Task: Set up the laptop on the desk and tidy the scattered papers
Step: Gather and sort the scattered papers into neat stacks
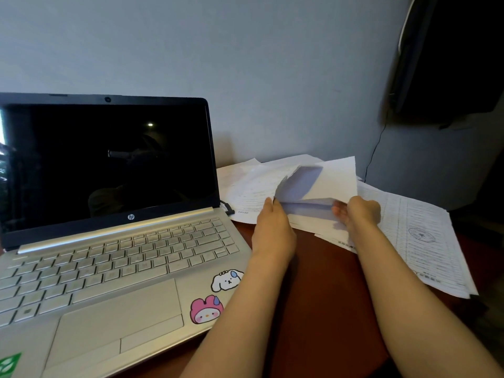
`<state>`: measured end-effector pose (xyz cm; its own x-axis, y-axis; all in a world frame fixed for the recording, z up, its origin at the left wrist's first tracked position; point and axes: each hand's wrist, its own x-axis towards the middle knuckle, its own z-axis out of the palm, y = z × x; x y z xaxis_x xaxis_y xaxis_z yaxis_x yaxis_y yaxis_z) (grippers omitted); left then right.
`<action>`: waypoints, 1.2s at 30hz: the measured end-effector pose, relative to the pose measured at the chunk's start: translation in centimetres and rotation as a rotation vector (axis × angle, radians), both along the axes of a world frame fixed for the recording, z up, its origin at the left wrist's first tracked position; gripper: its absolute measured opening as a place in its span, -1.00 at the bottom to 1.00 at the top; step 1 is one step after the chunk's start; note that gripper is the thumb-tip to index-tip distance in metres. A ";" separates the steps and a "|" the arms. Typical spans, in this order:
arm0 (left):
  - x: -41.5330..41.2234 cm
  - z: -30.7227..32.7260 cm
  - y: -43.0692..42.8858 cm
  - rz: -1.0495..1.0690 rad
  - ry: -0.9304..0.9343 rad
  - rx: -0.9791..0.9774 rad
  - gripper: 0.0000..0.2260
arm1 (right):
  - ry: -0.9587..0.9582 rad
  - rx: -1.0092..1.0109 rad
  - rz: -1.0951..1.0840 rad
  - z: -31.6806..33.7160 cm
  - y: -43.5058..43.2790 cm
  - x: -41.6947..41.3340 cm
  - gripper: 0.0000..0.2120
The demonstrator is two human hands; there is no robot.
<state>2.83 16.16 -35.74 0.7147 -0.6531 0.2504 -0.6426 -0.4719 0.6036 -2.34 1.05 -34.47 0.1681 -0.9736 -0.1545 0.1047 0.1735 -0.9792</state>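
Note:
A silver laptop (114,257) stands open on the left of the dark red-brown desk (321,290), its screen black and two cartoon stickers beside the touchpad. White papers (338,181) lie scattered to its right, up to the wall. My left hand (272,230) pinches the near left edge of a lifted, bent sheet. My right hand (360,211) grips the same bundle at its near right edge. A lined, stamped sheet (425,236) lies flat further right.
A grey-blue wall rises just behind the desk. At the upper right hangs a dark object (447,58) with a thin black cable (375,156) running down to the desk. A dark plug (227,208) sticks out at the laptop's right hinge.

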 end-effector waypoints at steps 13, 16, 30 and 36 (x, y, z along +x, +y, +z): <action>0.2 -0.1 0.1 -0.036 0.079 -0.082 -0.47 | -0.030 0.074 0.377 0.2 3.7 2.5 -0.67; 0.4 -0.3 0.0 -0.029 0.094 -0.089 -0.50 | 0.102 0.051 0.551 0.7 4.3 2.2 -0.77; 0.5 -0.3 -0.3 -0.017 0.141 0.043 -0.49 | -0.261 0.233 0.282 2.2 2.7 -0.2 -0.59; 0.4 0.0 -0.1 -0.022 0.152 0.045 -0.46 | -0.480 0.460 0.283 1.0 1.7 1.7 -0.83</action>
